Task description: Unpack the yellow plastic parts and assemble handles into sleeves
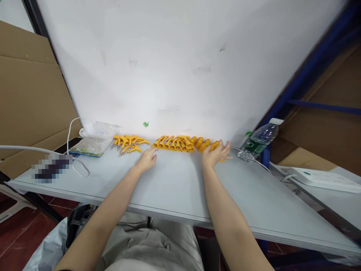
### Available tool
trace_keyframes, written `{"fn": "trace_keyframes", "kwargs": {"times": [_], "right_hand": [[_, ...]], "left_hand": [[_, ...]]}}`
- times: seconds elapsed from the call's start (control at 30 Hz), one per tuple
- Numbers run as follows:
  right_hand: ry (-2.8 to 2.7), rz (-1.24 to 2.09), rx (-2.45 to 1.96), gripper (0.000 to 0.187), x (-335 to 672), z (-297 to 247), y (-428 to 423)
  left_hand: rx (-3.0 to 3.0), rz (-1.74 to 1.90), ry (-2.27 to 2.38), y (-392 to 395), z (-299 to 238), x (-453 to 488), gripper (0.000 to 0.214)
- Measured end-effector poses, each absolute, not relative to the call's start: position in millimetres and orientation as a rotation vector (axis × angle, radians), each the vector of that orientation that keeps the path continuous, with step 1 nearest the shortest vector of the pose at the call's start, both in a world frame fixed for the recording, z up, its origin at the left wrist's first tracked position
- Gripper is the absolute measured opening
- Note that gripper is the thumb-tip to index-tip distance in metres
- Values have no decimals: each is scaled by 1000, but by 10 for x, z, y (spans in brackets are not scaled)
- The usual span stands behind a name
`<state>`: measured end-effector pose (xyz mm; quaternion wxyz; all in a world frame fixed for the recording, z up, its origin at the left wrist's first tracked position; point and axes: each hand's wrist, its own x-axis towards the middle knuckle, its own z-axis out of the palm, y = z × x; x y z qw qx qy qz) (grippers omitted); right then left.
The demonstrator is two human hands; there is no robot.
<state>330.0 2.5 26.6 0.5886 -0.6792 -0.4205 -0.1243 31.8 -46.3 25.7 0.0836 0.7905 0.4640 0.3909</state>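
Note:
Along the back of the table, against the white board, lies a row of yellow horn-shaped plastic pieces (176, 145), their flared ends facing me. My left hand (146, 159) rests at the left end of this row, its fingers stretched toward the outermost piece and nothing seen in them. On the other side, my right hand (216, 154) is spread over more yellow pieces (202, 144) with rounded ends, partly hiding them. It appears to touch them without holding any. Farther left, branched yellow pieces with small metal chains (126, 142) lie in a loose pile.
A plastic bottle (259, 141) leans at the back right, beside a white cable. Clear plastic bags (94, 143) lie at the left, near a white cord and a blurred dark object (52, 168). A white power strip (324, 178) sits to the right. Cardboard (31, 98) stands at the left.

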Motion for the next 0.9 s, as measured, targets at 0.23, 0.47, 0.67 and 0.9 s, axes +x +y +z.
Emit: {"fn": "trace_keyframes", "kwargs": {"times": [0.23,0.47,0.67,0.9], "right_hand": [[-752,79,-1874,51,3517,214,7],[-833,118,-1927,51,3492,211,4],[-937,162,-1953,55,3444,161,38],[-939,169,-1731,45,3421,29,164]], "left_hand": [[2344,1178,1371,-454,242,332,31],[2300,1209,1341,-446,227,328,31],[2312,1183,1368,-447,213,332,31],[2335,1061,1398,-457,192,357,31]]}}
